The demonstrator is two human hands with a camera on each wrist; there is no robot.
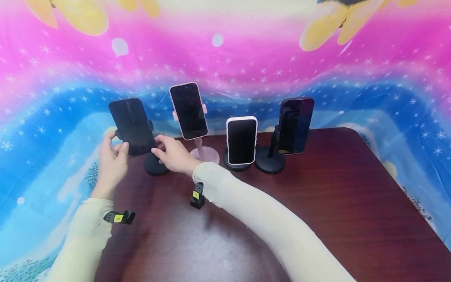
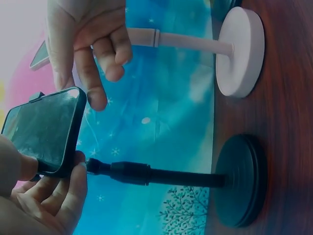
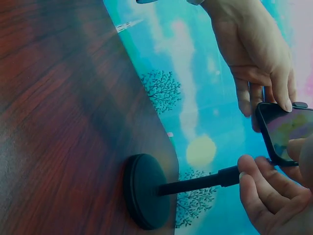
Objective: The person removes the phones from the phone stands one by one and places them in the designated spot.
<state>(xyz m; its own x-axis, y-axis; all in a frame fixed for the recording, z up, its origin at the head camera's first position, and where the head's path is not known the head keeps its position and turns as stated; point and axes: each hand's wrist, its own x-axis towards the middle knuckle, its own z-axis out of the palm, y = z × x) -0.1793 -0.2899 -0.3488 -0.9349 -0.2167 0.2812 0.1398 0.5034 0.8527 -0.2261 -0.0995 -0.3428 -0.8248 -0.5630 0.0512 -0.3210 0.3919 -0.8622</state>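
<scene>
Backdrop: printed cloth [image 1: 225, 66], pink towards twelve o'clock, blue below, with snowflakes.
Surface: glossy red-brown table [image 1: 352, 188], stretching from the middle down to six o'clock.
Black phone [image 1: 132, 125]: at nine o'clock, tilted, screen towards the person, in the clamp of a black stand [image 1: 156, 166] with a round base.
Left hand [image 1: 112, 162]: at the phone's lower left corner, pinching it, thumb in front and fingers behind.
Right hand [image 1: 175, 155]: at its lower right corner, thumb on the front edge, fingers behind, pinching too.
Sleeves: pale, entering from eight and five o'clock.
Pink-edged phone [image 1: 189, 111]: ten o'clock, clamped on a pink stand [image 1: 210, 155].
White-framed phone [image 1: 241, 141]: just off centre towards three o'clock, lowest of the row.
Dark phone [image 1: 297, 125]: three o'clock, on another round-based stand [image 1: 269, 162].
</scene>
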